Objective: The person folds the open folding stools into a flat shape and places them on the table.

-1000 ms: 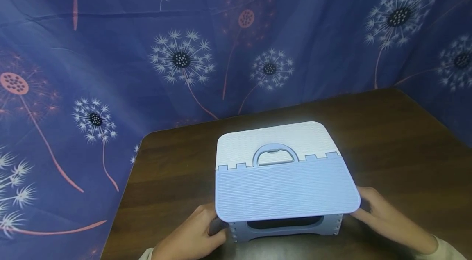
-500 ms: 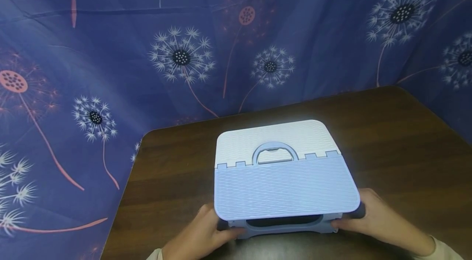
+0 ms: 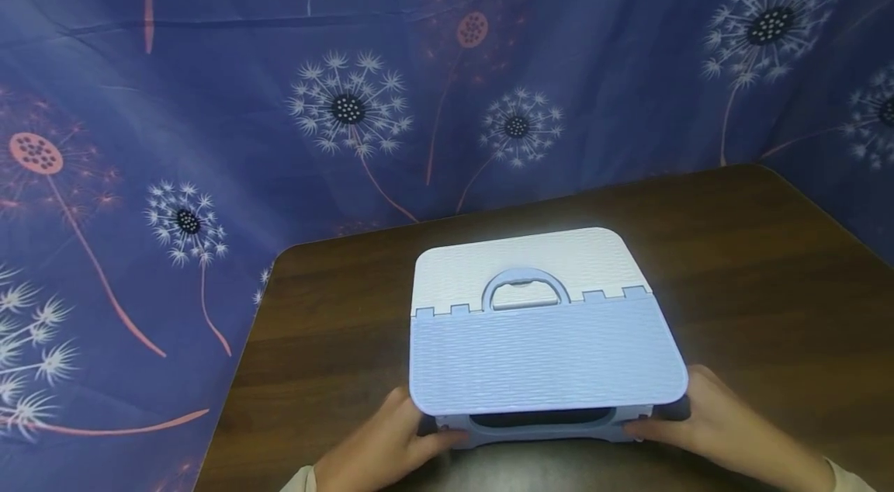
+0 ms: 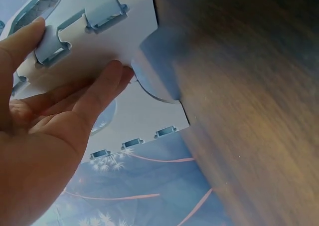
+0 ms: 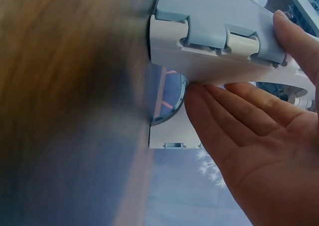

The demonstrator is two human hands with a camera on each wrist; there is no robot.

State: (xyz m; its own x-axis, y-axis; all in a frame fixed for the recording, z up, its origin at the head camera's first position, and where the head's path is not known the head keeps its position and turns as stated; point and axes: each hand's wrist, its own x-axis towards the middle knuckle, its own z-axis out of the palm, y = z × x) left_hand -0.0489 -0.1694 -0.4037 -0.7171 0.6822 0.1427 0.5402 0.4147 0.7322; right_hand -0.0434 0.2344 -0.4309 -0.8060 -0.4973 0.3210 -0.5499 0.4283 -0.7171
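Note:
A folding step stool (image 3: 541, 360) stands on the brown table, its ribbed top half white and half light blue, with an arched handle (image 3: 527, 275) lying flat in the middle. My left hand (image 3: 387, 441) grips the near left corner of its leg, thumb on the blue front panel and fingers along the white side. At the opposite corner my right hand (image 3: 726, 430) holds the leg in the same way. Both wrist views show the hinged side panels, a white panel (image 4: 144, 109) by the left fingers and a blue panel (image 5: 207, 16) by the right thumb.
The wood-grain table (image 3: 328, 321) extends left, right and behind the stool. A dark blue cloth (image 3: 244, 104) with dandelion prints hangs along the table's far and left sides.
Both thumbs have come onto the stool's front panel, where earlier the hands were at its sides with thumbs off it. The stool has stayed practically in place; the camera view shifts slightly.

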